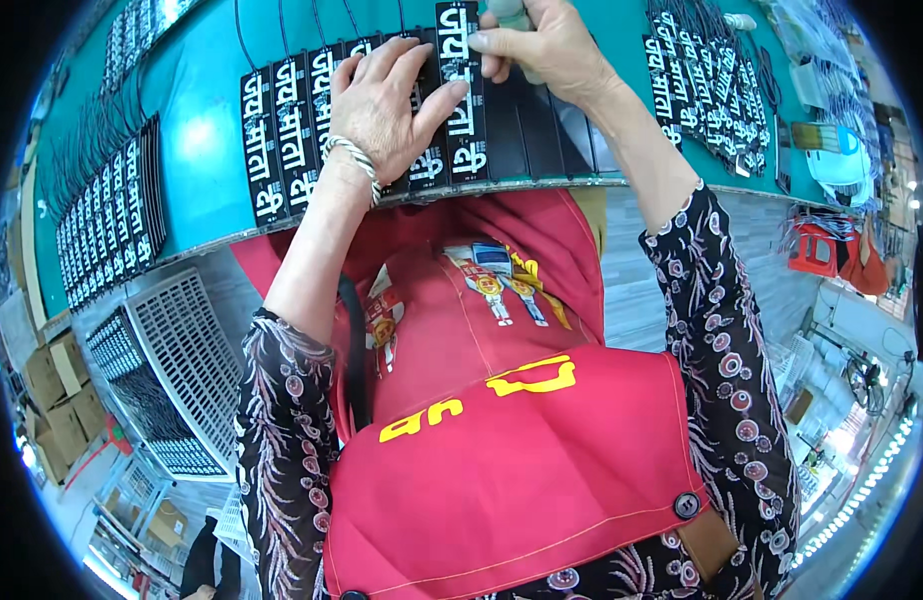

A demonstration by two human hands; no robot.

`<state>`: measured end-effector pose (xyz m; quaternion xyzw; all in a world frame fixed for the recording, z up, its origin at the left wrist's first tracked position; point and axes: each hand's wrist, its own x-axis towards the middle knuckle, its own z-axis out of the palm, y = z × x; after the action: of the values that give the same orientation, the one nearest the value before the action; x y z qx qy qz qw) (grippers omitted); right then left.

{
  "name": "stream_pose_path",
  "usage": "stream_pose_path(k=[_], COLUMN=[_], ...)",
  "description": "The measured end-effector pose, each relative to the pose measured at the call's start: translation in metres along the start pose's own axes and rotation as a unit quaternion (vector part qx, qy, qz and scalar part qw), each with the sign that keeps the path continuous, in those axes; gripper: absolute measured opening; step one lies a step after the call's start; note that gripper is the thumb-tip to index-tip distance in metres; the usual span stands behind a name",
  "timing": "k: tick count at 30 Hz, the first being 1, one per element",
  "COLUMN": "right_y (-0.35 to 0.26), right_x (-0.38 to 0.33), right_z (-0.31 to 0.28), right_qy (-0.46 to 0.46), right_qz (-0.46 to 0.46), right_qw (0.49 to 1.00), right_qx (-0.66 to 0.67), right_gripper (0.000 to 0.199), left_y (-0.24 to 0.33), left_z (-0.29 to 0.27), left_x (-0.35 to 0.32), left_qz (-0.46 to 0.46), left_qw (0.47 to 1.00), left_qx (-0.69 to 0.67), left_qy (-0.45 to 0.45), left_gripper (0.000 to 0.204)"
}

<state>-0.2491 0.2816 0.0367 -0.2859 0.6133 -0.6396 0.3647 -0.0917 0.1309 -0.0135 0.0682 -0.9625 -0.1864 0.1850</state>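
A row of black strips with white lettering [260,150] lies side by side along the table's near edge, thin black cables running off their far ends. My left hand [377,110] is laid over the middle of that row, fingers stretched out, its thumb reaching onto a raised-looking strip [460,130]. At that strip's far end, my right hand [557,50] is closed around a small translucent greenish bottle [509,14]. The bottle's tip is hidden by the fingers. Right of the strip, plain dark strips [537,135] continue the row, showing no lettering.
Lettered strips stand stacked at the table's left [112,220], and a loose pile [707,90] lies at the right. The green table [207,130] ends just before my body. Below left is a white plastic crate [197,350]; cardboard boxes [67,390] lie beyond. A red stool [814,250] stands right.
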Motion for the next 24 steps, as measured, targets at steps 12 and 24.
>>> stream_pose_path(k=[12,24], right_y=[0.001,0.0], right_x=[0.008,-0.02], right_z=[-0.009,-0.034], right_qy=[-0.037,0.075], right_qz=[0.05,-0.02], right_qw=[0.988,0.94], right_qx=[-0.138,-0.332], right_gripper=[0.049,0.045], left_y=[0.004,0.016], left_z=[0.008,0.002], left_x=[0.002,0.015], left_qz=[0.02,0.05], left_qw=[1.0,0.994], left_qx=[0.02,0.096], left_qy=[0.013,-0.033], left_gripper=[0.076,0.052])
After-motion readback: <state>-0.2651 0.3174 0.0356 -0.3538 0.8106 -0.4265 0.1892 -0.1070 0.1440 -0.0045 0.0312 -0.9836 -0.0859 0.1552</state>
